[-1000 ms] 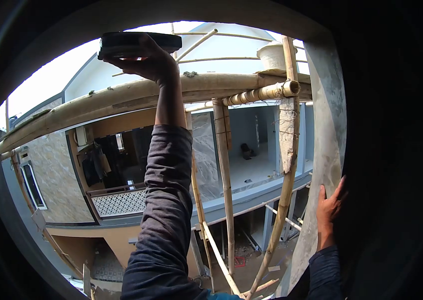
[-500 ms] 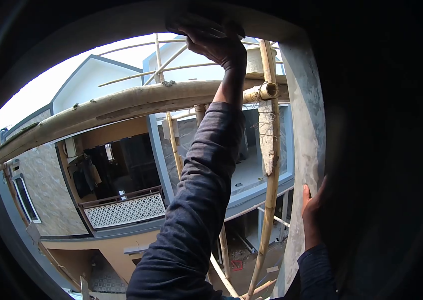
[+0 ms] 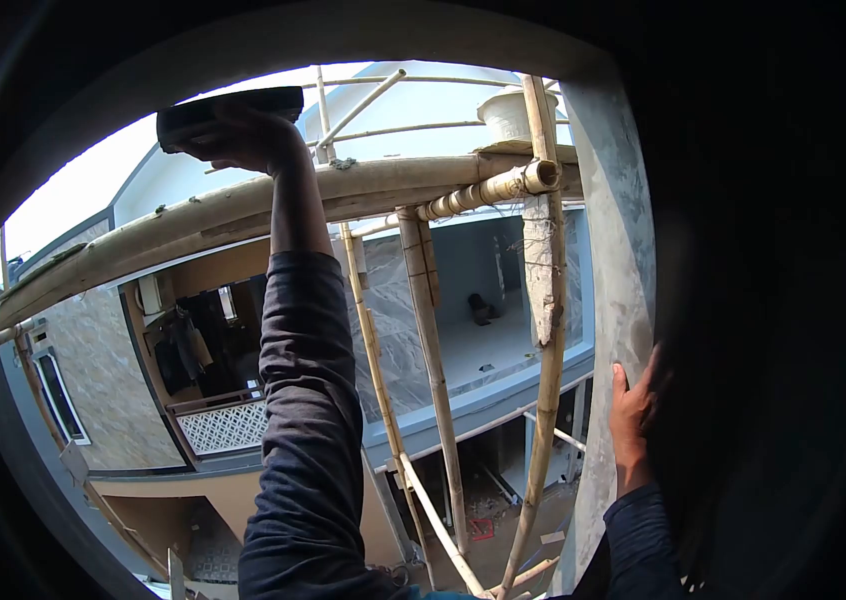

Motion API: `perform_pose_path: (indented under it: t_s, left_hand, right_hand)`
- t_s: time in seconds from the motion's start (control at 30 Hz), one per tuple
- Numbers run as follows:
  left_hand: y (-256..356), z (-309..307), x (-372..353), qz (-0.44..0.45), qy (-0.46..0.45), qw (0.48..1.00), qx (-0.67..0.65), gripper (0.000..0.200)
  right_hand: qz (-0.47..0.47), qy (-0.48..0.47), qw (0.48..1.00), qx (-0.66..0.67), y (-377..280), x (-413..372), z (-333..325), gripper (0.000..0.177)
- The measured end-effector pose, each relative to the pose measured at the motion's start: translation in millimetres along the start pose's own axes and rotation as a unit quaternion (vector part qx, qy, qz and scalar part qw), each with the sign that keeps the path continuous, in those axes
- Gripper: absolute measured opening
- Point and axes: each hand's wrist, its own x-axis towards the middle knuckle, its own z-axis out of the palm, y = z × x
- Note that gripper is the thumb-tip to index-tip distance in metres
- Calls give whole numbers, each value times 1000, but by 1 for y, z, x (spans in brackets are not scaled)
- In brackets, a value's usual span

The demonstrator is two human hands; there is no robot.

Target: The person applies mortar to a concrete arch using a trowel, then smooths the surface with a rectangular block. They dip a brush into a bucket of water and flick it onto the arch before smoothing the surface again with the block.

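Up high we go: our left hand (image 3: 243, 140) is raised overhead on a fully stretched arm in a dark sleeve (image 3: 308, 400), fingers curled tight around a dark flat tool (image 3: 228, 103), gripping it from underneath. The tool sits level at the very top of our view, against the bright sky and just under the dark curved edge above us, though we cannot tell whether it touches that edge. Behind the wrist runs a thick horizontal bamboo pole (image 3: 193, 220), crossing from lower left up to the right, where it meets an upright bamboo pole (image 3: 546, 330). A pale bucket (image 3: 506, 112) stands on top of the scaffold by that joint. Over on the right, our right hand (image 3: 631, 420) is open, fingers extended and laid flat against the edge of the grey plastered wall (image 3: 615, 230), holding nothing; part of the hand is lost in shadow. Beyond the scaffold we look down on a neighbouring building with a white lattice railing (image 3: 223, 427) on its balcony.
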Motion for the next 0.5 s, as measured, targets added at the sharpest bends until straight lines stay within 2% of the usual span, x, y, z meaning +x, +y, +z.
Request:
perform_pose_path:
  t_s: [0.13, 0.2, 0.23, 0.27, 0.3, 0.33, 0.37, 0.4, 0.43, 0.5]
  left_hand:
    - [20, 31, -6, 0, 50, 999, 20, 94]
    - [-2, 54, -25, -6, 58, 998, 5, 95]
    - [4, 60, -38, -10, 68, 998, -7, 95]
    - [8, 67, -64, -28, 27, 999, -13, 97]
    - [15, 78, -89, 14, 40, 998, -39, 99]
    - [-7, 101, -108, 34, 44, 998, 13, 102]
    - [27, 98, -144, -59, -2, 997, -48, 104]
    - [37, 107, -176, -107, -55, 989, -83, 106]
    - [54, 114, -208, -89, -59, 992, -60, 103]
    - [84, 116, -267, -121, -151, 977, -85, 107]
  right_hand:
    - [17, -13, 1000, -18, -2, -1, -1, 79]
    - [26, -11, 999, -31, -4, -1, -4, 79]
    - [-8, 13, 999, -47, -5, -1, -6, 80]
    - [-43, 36, 996, -64, -4, 1, -8, 81]
    - [-106, 89, 989, -51, 0, 3, -8, 80]
    - [-76, 70, 993, -55, -2, 4, -8, 79]
    - [-46, 50, 996, -58, -6, 4, -8, 77]
    - [-46, 50, 996, -63, -8, 5, -11, 77]
    - [-57, 42, 995, -63, -11, 7, -16, 77]
    - [-66, 33, 995, -65, -8, 6, -16, 77]
